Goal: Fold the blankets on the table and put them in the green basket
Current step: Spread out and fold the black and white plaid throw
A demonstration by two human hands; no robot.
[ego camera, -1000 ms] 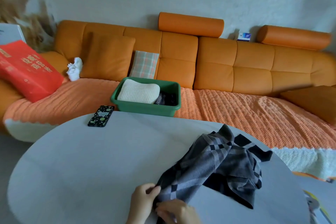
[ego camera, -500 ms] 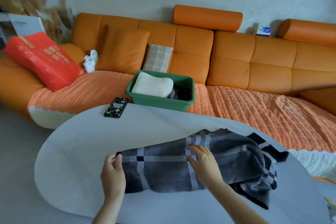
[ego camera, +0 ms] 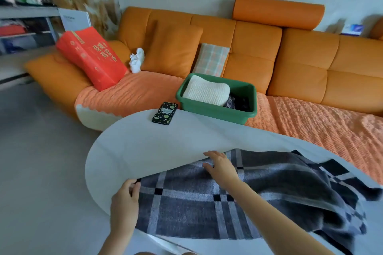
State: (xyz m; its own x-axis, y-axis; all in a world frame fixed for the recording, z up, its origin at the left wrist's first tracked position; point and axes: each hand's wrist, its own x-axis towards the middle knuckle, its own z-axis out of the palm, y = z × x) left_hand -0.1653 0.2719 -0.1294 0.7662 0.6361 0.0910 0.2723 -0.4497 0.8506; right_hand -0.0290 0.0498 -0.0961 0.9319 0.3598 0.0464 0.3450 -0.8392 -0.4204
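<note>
- On the table's (ego camera: 145,151) near right part, your grey plaid blanket (ego camera: 186,205) lies spread out. Its left half is fairly flat and its right half is bunched in loose folds that reach the table's right edge.
- Your left hand (ego camera: 124,198) pinches the blanket's left corner, with the thumb on top of the cloth.
- Your right hand (ego camera: 221,168) rests on the blanket close to its far edge. Its fingers are straight and spread, and it grasps nothing.
- Your green basket (ego camera: 215,111) sits on the sofa (ego camera: 300,72) seat just past the table's far edge, well apart from the plaid blanket.
- Inside the basket, a folded cream blanket (ego camera: 205,91) fills the left side, and a dark striped cloth (ego camera: 238,102) lies beside it on the right.
- A black phone (ego camera: 164,113) lies at the table's far edge, just left of the basket.
- On the sofa, a red package (ego camera: 91,56) leans at the left end with a crumpled white cloth (ego camera: 136,62) next to it. A plaid cushion (ego camera: 211,59) stands against the backrest behind the basket.
</note>
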